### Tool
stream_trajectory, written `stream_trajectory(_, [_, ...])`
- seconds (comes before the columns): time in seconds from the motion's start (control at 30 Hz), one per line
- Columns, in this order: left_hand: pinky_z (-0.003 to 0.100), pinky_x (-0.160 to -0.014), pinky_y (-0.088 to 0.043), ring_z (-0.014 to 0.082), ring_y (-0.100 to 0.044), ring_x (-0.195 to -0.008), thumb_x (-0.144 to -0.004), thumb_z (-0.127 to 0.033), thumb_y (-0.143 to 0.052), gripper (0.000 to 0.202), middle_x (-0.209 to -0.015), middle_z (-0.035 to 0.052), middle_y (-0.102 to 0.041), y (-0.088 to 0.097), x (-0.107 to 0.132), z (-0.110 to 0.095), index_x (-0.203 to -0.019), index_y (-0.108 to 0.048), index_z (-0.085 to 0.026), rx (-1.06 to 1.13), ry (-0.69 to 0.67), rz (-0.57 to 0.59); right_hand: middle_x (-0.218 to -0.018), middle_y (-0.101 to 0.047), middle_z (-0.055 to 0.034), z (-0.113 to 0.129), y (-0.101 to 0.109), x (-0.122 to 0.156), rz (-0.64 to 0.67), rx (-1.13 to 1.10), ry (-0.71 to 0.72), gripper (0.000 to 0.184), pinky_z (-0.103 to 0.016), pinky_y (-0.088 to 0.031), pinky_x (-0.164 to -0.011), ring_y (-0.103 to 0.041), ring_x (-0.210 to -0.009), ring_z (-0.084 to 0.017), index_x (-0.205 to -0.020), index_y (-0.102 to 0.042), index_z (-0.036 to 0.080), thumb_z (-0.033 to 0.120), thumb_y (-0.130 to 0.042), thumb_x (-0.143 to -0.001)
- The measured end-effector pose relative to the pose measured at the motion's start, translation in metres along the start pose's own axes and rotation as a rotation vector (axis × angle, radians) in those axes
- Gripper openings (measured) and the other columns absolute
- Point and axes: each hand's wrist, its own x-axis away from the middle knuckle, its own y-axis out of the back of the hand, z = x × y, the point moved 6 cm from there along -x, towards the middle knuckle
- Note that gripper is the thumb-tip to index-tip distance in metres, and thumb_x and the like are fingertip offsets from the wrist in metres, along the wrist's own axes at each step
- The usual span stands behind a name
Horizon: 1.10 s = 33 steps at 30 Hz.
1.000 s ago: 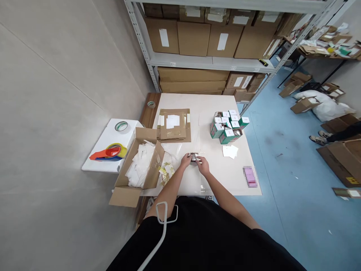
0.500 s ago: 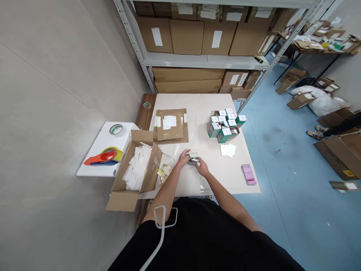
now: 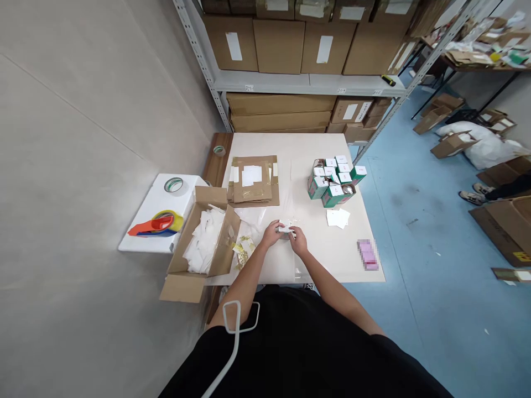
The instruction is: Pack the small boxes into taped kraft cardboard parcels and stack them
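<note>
left grip (image 3: 271,234), right grip (image 3: 298,241) on box (image 3: 284,228) (forearms (image 3: 329,284) inward)

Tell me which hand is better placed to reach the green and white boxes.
Probably the right hand: it is nearer the boxes, which stand on its side. The left hand is farther off, and both hold the small box.

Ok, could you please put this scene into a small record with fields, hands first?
left hand: holds left end of small white-topped box
right hand: holds right end of the same box
table, right part: green-and-white boxes, white cards
table, left part: flattened cardboard
left edge: open carton with white material inside
white side stand: tape roll, orange tape dispenser
</note>
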Motion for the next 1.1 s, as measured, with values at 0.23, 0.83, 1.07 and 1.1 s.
stream_trajectory(0.23, [0.040,-0.106,-0.053,0.0237,-0.067,-0.120,-0.087,-0.018,-0.064,0.026,-0.129,0.0082,-0.070,-0.005,0.014,0.004,-0.111,-0.075,-0.022,-0.054,-0.041,-0.007,-0.129,-0.067,-0.0095,-0.012,-0.008,0.006,0.051,0.049,-0.047,0.037,-0.042,-0.057,-0.094,-0.066,-0.112,-0.026,-0.126,-0.064,0.025,0.029,-0.052,-0.091])
stream_trajectory(0.83, [0.042,-0.117,-0.044,0.0272,-0.060,-0.135,-0.083,-0.003,-0.059,0.066,-0.150,0.0120,-0.060,0.073,0.001,0.025,-0.147,-0.056,-0.020,-0.055,0.118,-0.183,-0.151,-0.059,-0.0073,0.031,-0.099,-0.066,0.392,0.108,-0.046,0.080,-0.047,-0.040,-0.123,-0.054,-0.142,-0.026,-0.154,-0.050,0.022,0.010,-0.051,-0.074])
stream_trajectory(1.07, [0.051,-0.126,-0.032,0.0340,-0.036,-0.155,-0.082,-0.015,-0.068,0.066,-0.162,0.0186,-0.046,0.101,0.008,0.025,-0.147,-0.057,-0.017,-0.040,0.107,-0.172,-0.154,-0.054,-0.0150,0.048,-0.096,-0.056,0.302,0.274,0.001,0.078,-0.053,-0.039,-0.123,-0.044,-0.149,-0.030,-0.154,-0.049,0.015,0.010,-0.050,-0.075])
stream_trajectory(1.1, [0.051,-0.127,-0.031,0.0329,-0.036,-0.155,-0.084,-0.015,-0.066,0.065,-0.160,0.0176,-0.048,0.108,0.013,0.019,-0.148,-0.057,-0.018,-0.029,0.068,-0.218,-0.155,-0.052,-0.0166,0.055,-0.092,-0.052,0.229,0.297,0.023,0.075,-0.054,-0.038,-0.123,-0.043,-0.150,-0.031,-0.153,-0.049,0.014,0.011,-0.049,-0.077])
